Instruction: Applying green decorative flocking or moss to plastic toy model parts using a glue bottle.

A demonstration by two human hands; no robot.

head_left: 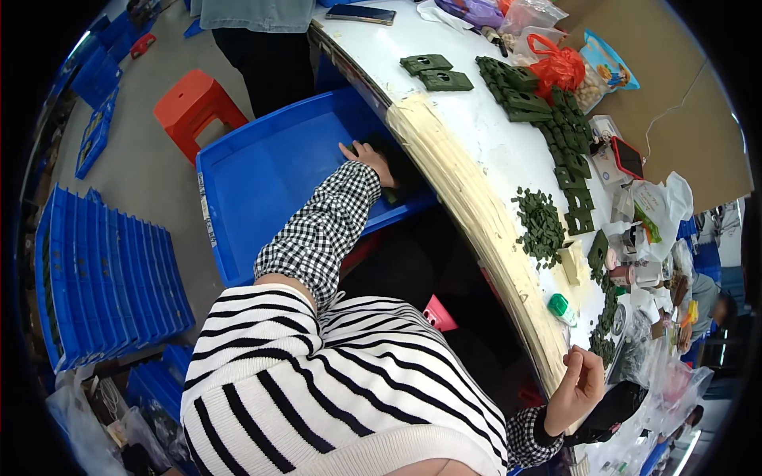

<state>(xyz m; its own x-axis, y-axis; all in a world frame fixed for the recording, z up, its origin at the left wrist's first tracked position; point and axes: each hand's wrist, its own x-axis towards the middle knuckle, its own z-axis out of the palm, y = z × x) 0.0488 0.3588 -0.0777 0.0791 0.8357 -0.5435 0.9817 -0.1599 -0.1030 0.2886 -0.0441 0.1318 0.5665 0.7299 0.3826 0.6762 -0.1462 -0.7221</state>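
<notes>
My left hand (371,164) reaches down into a large blue plastic tray (262,178). Its fingers are spread, near dark green pieces (405,170) at the tray's table end, partly shaded and hidden by the hand. My right hand (577,389) is raised by the table's front edge with its fingers curled together; whatever they may hold is too small to make out. Just beyond it is a small green-and-white container (561,308). A heap of small dark green pieces (540,226) lies farther along the white table (476,151).
Two green moulded parts (436,73) lie on the table, with rows of similar parts (548,119) beside a red plastic bag (558,67). A red stool (194,111) and stacked blue trays (111,278) stand at left. Another person (258,47) stands beyond the tray.
</notes>
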